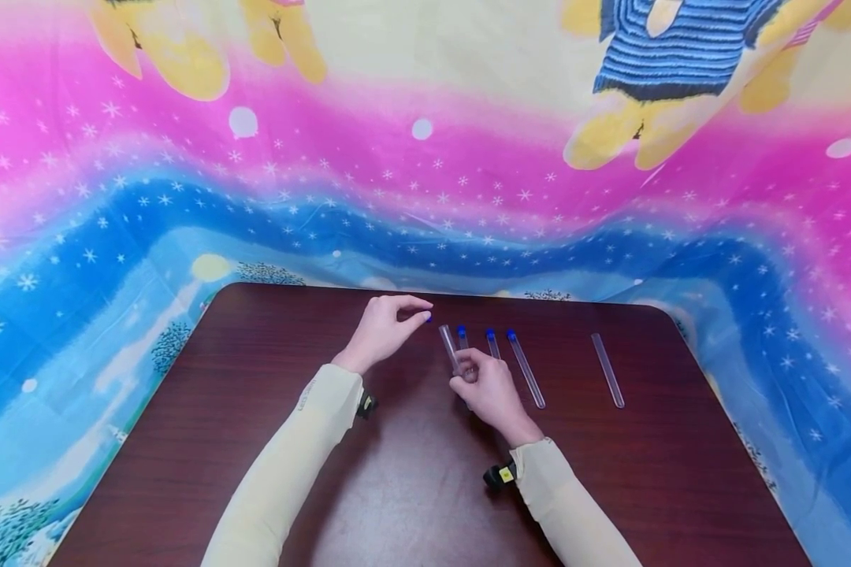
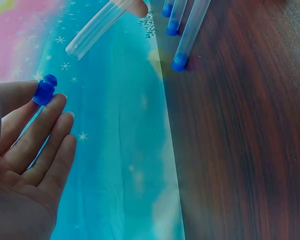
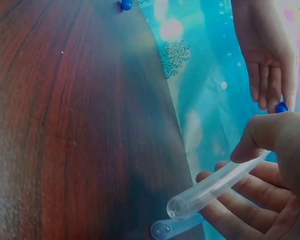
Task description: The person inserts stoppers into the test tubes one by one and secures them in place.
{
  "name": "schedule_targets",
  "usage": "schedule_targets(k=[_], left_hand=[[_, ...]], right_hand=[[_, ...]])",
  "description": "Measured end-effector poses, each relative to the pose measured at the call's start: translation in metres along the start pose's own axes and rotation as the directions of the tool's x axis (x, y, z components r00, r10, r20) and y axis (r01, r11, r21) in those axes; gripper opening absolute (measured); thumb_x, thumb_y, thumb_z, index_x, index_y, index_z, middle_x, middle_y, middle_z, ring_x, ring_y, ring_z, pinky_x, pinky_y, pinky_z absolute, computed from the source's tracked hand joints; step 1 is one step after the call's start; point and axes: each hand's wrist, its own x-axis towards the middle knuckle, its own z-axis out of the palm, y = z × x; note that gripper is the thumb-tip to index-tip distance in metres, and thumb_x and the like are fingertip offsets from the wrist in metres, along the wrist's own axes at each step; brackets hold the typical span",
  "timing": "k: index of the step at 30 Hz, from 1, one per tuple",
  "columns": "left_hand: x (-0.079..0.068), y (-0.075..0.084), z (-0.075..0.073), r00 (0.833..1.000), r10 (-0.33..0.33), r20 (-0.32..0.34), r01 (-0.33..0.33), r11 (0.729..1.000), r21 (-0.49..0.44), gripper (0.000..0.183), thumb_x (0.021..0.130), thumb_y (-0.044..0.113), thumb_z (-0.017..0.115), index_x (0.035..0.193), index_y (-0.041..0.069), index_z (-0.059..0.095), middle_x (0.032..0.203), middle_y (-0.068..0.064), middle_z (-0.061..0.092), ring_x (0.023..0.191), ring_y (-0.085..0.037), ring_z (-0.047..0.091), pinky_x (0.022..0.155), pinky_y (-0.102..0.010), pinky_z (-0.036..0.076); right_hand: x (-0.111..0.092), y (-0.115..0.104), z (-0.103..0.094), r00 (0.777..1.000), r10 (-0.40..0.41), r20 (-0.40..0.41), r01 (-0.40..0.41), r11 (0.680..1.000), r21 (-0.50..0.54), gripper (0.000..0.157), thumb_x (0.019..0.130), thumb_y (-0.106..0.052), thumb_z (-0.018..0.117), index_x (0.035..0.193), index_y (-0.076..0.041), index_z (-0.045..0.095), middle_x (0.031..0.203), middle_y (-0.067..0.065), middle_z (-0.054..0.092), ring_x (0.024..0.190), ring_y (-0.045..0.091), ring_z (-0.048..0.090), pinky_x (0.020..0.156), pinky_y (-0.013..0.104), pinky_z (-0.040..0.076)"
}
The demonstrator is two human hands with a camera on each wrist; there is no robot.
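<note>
Between thumb and index finger, my left hand pinches a small blue stopper; its other fingers extend loosely in the left wrist view. My right hand grips a clear test tube by its side, thumb across it. The tube tilts, its open mouth towards the left hand and its rounded end nearest the camera in the right wrist view. A short gap separates stopper and mouth. Beyond the right hand lie three blue-capped test tubes, two of them partly hidden by that hand.
An uncapped clear tube lies apart on the right of the dark wooden table. Another blue stopper rests near the table's far edge in the right wrist view. A patterned curtain hangs behind the table.
</note>
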Motion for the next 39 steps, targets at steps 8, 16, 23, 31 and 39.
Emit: schedule_targets(k=[8,16,23,31,39], left_hand=[[0.000,0.001,0.003,1.000,0.007,0.002,-0.007,1.000,0.009,0.021,0.097,0.025,0.072,0.117,0.019,0.079,0.113,0.005,0.074,0.108,-0.013,0.065,0.093,-0.038,0.052],[-0.001,0.001,0.006,1.000,-0.002,0.007,0.002,1.000,0.002,0.021,0.097,0.025,0.073,0.117,0.019,0.079,0.113,0.004,0.074,0.108,-0.013,0.065,0.092,-0.035,0.052],[-0.001,0.000,0.009,1.000,-0.004,0.005,0.004,1.000,0.005,0.019,0.097,0.023,0.073,0.115,0.019,0.079,0.111,0.005,0.074,0.106,-0.012,0.065,0.090,-0.035,0.051],[-0.001,-0.001,0.012,1.000,-0.006,0.017,0.006,1.000,-0.018,0.024,0.097,0.021,0.072,0.120,0.016,0.077,0.107,0.002,0.075,0.097,-0.013,0.070,0.086,-0.033,0.055],[-0.003,-0.001,0.015,1.000,-0.007,0.022,0.007,1.000,0.010,0.022,0.098,0.022,0.072,0.119,0.017,0.079,0.115,0.001,0.074,0.084,-0.012,0.064,0.072,-0.029,0.051]], right_hand=[[-0.001,-0.002,0.003,1.000,-0.005,0.003,0.005,1.000,-0.012,0.030,0.087,-0.005,0.074,0.116,-0.009,0.071,0.090,-0.002,0.070,0.075,0.009,0.066,0.071,0.033,0.057],[-0.001,-0.003,0.005,0.996,-0.081,0.025,0.080,0.996,0.029,0.032,0.088,-0.003,0.070,0.120,-0.005,0.070,0.092,0.000,0.073,0.077,0.009,0.070,0.071,0.032,0.059],[0.000,-0.002,0.007,0.997,-0.062,0.044,0.062,0.998,0.005,0.032,0.089,-0.005,0.070,0.121,-0.009,0.071,0.092,-0.004,0.072,0.076,0.005,0.069,0.070,0.030,0.058],[0.001,-0.003,0.007,0.996,-0.077,0.044,0.077,0.997,0.003,0.034,0.088,-0.005,0.070,0.122,-0.006,0.070,0.093,-0.002,0.073,0.077,0.007,0.070,0.067,0.030,0.058],[0.001,-0.004,0.006,0.995,-0.093,0.032,0.093,0.996,-0.011,0.033,0.088,-0.004,0.071,0.121,-0.005,0.070,0.092,-0.001,0.073,0.075,0.007,0.069,0.070,0.033,0.059]])
